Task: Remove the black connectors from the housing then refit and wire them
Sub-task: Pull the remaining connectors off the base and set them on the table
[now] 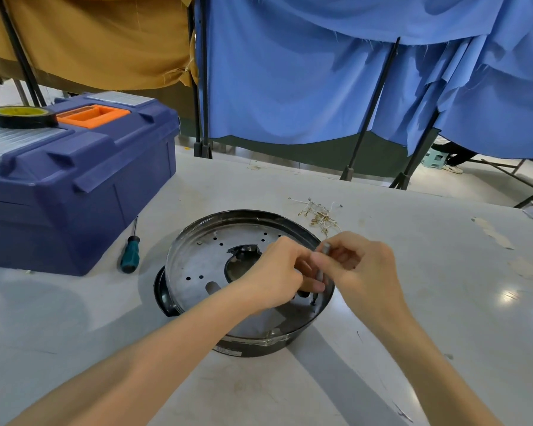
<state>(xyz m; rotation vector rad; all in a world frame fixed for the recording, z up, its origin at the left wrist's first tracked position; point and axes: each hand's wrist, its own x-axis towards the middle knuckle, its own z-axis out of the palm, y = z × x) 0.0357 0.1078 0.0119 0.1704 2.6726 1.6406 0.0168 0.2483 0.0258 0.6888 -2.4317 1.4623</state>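
You look mid-job: inside the housing [197,262] on the bench [413,302], your right hand [363,265] grips a slim tool [322,262] over a black connector [303,294] that your left hand [274,275] pinches, with wires [319,215] lying loose beside it.

Under the fingers [290,262] the housing [197,259] is a silver-grey plate dotted with small dark holes, set in a black rim. Between the fingers a tool [324,249] is silver, and just below them a connector [303,294] is black. Left of the fingers, the screwdriver [130,255] is teal and black, the toolbox [74,179] dark blue with orange, and the tape [22,116] black with a yellow core. Beyond the fingers, the wires [320,215] are white with brass ends. The table [413,302] is pale grey, the curtain [290,87] blue, and the cloth [105,41] mustard.
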